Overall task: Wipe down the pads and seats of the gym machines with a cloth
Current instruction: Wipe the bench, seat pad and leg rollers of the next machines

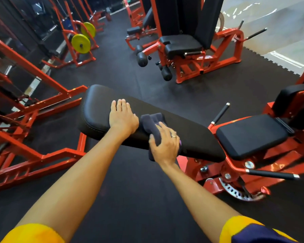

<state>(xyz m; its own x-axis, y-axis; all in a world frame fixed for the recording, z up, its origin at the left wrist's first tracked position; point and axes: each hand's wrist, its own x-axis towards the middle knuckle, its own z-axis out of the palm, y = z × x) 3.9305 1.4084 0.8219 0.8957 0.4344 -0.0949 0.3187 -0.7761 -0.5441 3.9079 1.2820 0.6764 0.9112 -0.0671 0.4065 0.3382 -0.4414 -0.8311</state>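
Observation:
A long black back pad of a red-framed adjustable bench lies across the middle of the view. Its black seat pad sits to the right. My left hand rests flat on the back pad with straight fingers. Just right of it, my right hand grips a dark grey-purple cloth and presses it on the pad's near edge. Part of the cloth hangs over that edge below my palm.
A red leg machine with a black seat and roller pads stands beyond the bench. Red racks with yellow-green weight plates line the left. A bench handle sticks out at right. Black rubber flooring lies in front.

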